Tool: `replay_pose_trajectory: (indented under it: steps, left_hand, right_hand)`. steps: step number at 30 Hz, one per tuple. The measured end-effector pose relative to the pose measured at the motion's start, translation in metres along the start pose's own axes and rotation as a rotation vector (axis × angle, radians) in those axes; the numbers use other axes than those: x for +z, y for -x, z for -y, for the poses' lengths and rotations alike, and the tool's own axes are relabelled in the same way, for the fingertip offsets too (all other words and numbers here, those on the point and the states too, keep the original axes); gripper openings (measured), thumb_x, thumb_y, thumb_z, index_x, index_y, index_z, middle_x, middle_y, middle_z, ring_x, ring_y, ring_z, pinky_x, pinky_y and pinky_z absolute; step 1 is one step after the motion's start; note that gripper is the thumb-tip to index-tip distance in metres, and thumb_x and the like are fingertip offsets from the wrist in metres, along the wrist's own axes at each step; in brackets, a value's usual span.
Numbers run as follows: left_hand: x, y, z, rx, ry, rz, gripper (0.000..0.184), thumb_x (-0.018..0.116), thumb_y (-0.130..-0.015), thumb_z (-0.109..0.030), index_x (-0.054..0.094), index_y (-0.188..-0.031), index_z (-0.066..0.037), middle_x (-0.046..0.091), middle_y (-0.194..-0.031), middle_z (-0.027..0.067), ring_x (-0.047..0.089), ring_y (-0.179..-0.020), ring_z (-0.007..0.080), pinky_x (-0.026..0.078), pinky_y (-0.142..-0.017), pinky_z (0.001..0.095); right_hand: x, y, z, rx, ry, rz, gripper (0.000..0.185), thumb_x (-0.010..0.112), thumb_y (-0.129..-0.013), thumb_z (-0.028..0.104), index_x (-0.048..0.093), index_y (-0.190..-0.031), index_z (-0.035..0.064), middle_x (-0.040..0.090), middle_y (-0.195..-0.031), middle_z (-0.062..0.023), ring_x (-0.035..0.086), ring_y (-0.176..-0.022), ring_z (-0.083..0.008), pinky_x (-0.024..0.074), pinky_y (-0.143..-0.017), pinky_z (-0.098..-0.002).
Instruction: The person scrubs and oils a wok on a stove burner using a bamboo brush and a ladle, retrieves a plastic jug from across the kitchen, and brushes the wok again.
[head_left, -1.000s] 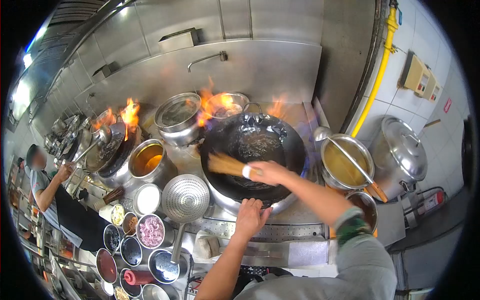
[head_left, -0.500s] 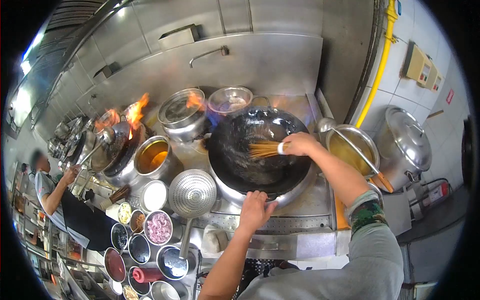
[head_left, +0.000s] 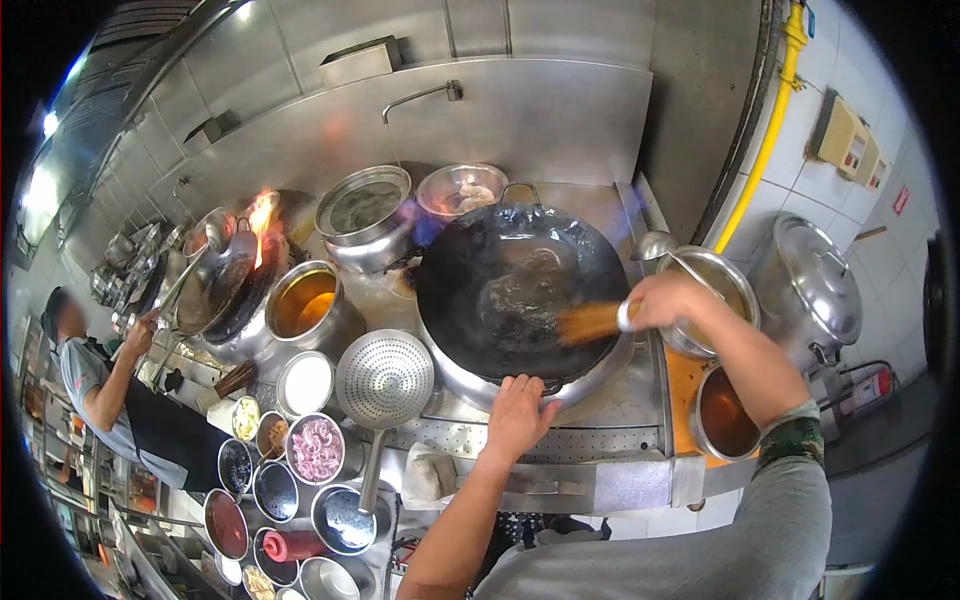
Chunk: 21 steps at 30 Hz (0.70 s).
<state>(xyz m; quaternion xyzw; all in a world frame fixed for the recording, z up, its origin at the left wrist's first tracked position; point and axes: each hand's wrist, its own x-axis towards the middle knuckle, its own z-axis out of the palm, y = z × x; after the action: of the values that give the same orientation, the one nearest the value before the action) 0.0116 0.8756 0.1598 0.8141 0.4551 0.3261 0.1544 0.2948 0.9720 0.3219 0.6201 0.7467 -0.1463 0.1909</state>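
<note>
A large black wok (head_left: 450, 290) sits on the burner in front of me, with a little foamy liquid in its bottom. My left hand (head_left: 518, 415) is closed on its near edge, by the loop handle, though the grip is partly hidden. In my right hand (head_left: 668, 300) is a bamboo wok brush (head_left: 590, 323) with a white band. Its bristles, blurred by motion, are over the wok's right side; contact with the metal cannot be made out. A perforated skimmer (head_left: 385, 378) lies left of the wok, its handle towards me.
Right of the wok are a pot holding a ladle (head_left: 656, 245), a pot of brown liquid (head_left: 725, 410) and a lidded stockpot (head_left: 815, 280). A pot of oil (head_left: 303, 305) and several ingredient containers stand left. Further left, a co-worker (head_left: 100, 390) handles a flaming wok (head_left: 225, 280).
My right hand has moved the brush from the wok's middle to its right side, towards me. My left hand stays at the near edge. Flames at the co-worker's wok are smaller.
</note>
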Motion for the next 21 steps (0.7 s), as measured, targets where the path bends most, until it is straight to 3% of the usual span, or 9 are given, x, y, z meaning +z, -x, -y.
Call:
replay_pose_trajectory:
  steps: [1, 3, 5, 7, 10, 13, 16, 20, 21]
  left_hand:
    - [0.001, 0.001, 0.0, 0.005, 0.007, -0.008, 0.029, 0.078, -0.083, -0.024, 0.06, -0.091, -0.003, 0.058, -0.085, 0.0127, 0.053, -0.085, 0.0343, 0.045, -0.076, 0.0439]
    - [-0.002, 0.0, -0.002, 0.008, 0.001, 0.001, 0.029, 0.078, -0.083, -0.024, 0.059, -0.091, -0.003, 0.058, -0.085, 0.0127, 0.053, -0.085, 0.0344, 0.045, -0.076, 0.0438]
    - [-0.001, 0.0, -0.004, 0.006, -0.002, 0.006, 0.029, 0.078, -0.083, -0.023, 0.059, -0.091, -0.003, 0.058, -0.085, 0.0129, 0.053, -0.085, 0.0344, 0.045, -0.076, 0.0438]
    - [-0.002, 0.001, -0.004, 0.005, -0.01, 0.013, 0.029, 0.078, -0.082, -0.023, 0.059, -0.091, -0.003, 0.058, -0.086, 0.013, 0.053, -0.085, 0.0345, 0.044, -0.077, 0.0437]
    - [-0.004, 0.003, 0.0, 0.041, 0.011, 0.001, 0.03, 0.079, -0.082, -0.023, 0.059, -0.091, -0.003, 0.057, -0.085, 0.0127, 0.053, -0.084, 0.0339, 0.044, -0.077, 0.043]
    - [-0.006, 0.002, 0.004, 0.05, 0.027, -0.022, 0.03, 0.079, -0.082, -0.023, 0.058, -0.09, -0.003, 0.057, -0.083, 0.0126, 0.053, -0.083, 0.0334, 0.043, -0.076, 0.0428]
    - [-0.002, 0.002, 0.005, 0.084, 0.017, -0.035, 0.031, 0.079, -0.082, -0.023, 0.058, -0.09, -0.003, 0.056, -0.082, 0.0124, 0.052, -0.082, 0.0332, 0.043, -0.074, 0.0428]
    - [0.0, 0.0, 0.001, 0.075, -0.011, -0.034, 0.031, 0.08, -0.081, -0.021, 0.058, -0.09, -0.003, 0.056, -0.081, 0.0122, 0.052, -0.08, 0.0337, 0.043, -0.074, 0.0431]
    - [-0.002, 0.001, -0.002, 0.066, -0.022, -0.029, 0.031, 0.08, -0.081, -0.021, 0.058, -0.09, -0.003, 0.056, -0.081, 0.0122, 0.052, -0.08, 0.0338, 0.043, -0.074, 0.0431]
  right_hand:
    - [-0.001, -0.012, -0.013, 0.047, 0.075, -0.026, 0.046, 0.068, -0.085, 0.042, 0.071, -0.122, 0.0137, 0.073, -0.113, -0.0147, 0.073, -0.095, -0.0341, 0.0577, -0.088, -0.0417]
    - [0.014, -0.053, -0.003, 0.272, -0.046, -0.293, 0.041, 0.066, -0.088, 0.038, 0.071, -0.118, 0.0097, 0.073, -0.111, -0.017, 0.072, -0.1, -0.0337, 0.0576, -0.088, -0.0426]
    - [0.044, -0.088, 0.027, 0.241, -0.178, -0.464, 0.039, 0.064, -0.089, 0.034, 0.071, -0.115, 0.0062, 0.073, -0.111, -0.0188, 0.071, -0.103, -0.035, 0.0571, -0.089, -0.0442]
    - [0.066, -0.102, 0.059, 0.195, -0.255, -0.438, 0.04, 0.066, -0.088, 0.036, 0.07, -0.117, 0.0085, 0.072, -0.112, -0.0176, 0.07, -0.106, -0.0354, 0.0556, -0.092, -0.0452]
    - [0.066, -0.072, 0.036, -0.032, -0.161, -0.293, 0.041, 0.067, -0.087, 0.039, 0.071, -0.118, 0.0122, 0.072, -0.114, -0.0157, 0.068, -0.11, -0.0342, 0.0542, -0.095, -0.0454]
    - [0.037, -0.067, 0.008, 0.117, -0.101, -0.334, 0.041, 0.067, -0.086, 0.04, 0.071, -0.12, 0.0167, 0.072, -0.115, -0.0139, 0.069, -0.109, -0.0323, 0.0548, -0.093, -0.0454]
    - [0.037, -0.12, 0.043, 0.18, -0.275, -0.476, 0.037, 0.068, -0.087, 0.037, 0.068, -0.118, 0.0169, 0.073, -0.111, -0.0144, 0.07, -0.103, -0.034, 0.0565, -0.088, -0.0469]
    - [0.077, -0.152, 0.112, -0.119, -0.509, -0.546, 0.042, 0.068, -0.083, 0.039, 0.068, -0.118, 0.0148, 0.073, -0.108, -0.0193, 0.069, -0.103, -0.0389, 0.0541, -0.092, -0.0492]
    - [0.067, -0.123, 0.116, -0.193, -0.453, -0.423, 0.044, 0.068, -0.084, 0.039, 0.069, -0.12, 0.0144, 0.072, -0.112, -0.0189, 0.068, -0.105, -0.04, 0.0533, -0.094, -0.0496]
